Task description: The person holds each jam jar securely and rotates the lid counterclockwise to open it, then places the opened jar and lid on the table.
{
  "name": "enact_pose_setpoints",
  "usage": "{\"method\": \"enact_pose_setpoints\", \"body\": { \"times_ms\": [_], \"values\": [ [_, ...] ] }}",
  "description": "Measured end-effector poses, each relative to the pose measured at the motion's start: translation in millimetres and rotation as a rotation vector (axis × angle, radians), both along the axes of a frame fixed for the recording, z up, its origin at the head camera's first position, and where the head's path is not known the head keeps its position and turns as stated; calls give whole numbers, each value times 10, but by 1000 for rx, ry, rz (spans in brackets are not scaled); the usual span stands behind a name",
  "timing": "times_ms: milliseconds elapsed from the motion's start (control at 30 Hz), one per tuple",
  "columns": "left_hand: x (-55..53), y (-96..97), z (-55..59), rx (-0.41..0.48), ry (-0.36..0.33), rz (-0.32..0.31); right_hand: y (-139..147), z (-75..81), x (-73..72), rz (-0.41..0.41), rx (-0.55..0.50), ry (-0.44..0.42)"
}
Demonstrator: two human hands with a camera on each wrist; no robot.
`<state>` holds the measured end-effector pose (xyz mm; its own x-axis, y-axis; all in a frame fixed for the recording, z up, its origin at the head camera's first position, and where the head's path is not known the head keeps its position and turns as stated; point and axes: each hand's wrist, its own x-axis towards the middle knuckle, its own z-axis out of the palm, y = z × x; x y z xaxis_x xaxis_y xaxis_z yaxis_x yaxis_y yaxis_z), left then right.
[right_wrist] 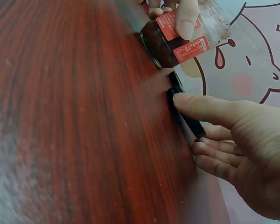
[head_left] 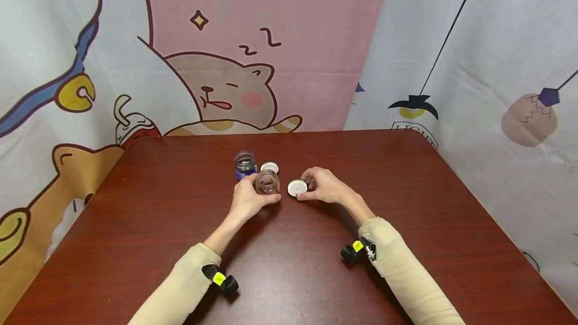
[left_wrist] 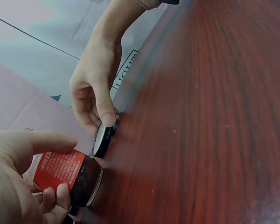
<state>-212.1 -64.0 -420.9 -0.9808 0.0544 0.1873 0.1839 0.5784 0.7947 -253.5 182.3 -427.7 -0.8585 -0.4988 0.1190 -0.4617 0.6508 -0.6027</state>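
My left hand (head_left: 246, 200) grips a glass jar (head_left: 267, 182) with an uncovered mouth. In the left wrist view the red label (left_wrist: 60, 168) and dark contents of this jar show, with the thumb along one side and fingertips on the other. To the right of the jar, my right hand (head_left: 328, 187) pinches a black-edged lid (head_left: 297, 188) by its rim, white inside facing up. The right wrist view has the thumb on the edge of that lid (right_wrist: 189, 116), low over the table.
Behind the left hand stands a second uncovered glass jar (head_left: 246, 164) with a blue label. Another lid (head_left: 270, 167), white inside up, lies beside it. The dark red-brown table (head_left: 289, 275) reaches back to printed cloth hangings (head_left: 325, 39).
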Motion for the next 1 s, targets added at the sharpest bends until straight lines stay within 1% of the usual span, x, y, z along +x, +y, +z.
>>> {"method": "enact_pose_setpoints", "body": {
  "times_ms": [133,367,667,767,867,1000],
  "values": [
    [-19,16,-2,-3,-8,-6,21,14,10,12,23,18],
    [-24,34,-3,-2,5,-28,42,22,1,23,58,25],
    [22,46,-2,-16,-1,-50,69,33,8,40,83,34],
    [47,49,1,-26,5,-48,70,45,15,51,93,35],
    [72,50,16,-40,17,-42,71,62,23,54,99,32],
    [95,43,39,-49,52,-38,78,91,39,47,99,32]
  ]
}}
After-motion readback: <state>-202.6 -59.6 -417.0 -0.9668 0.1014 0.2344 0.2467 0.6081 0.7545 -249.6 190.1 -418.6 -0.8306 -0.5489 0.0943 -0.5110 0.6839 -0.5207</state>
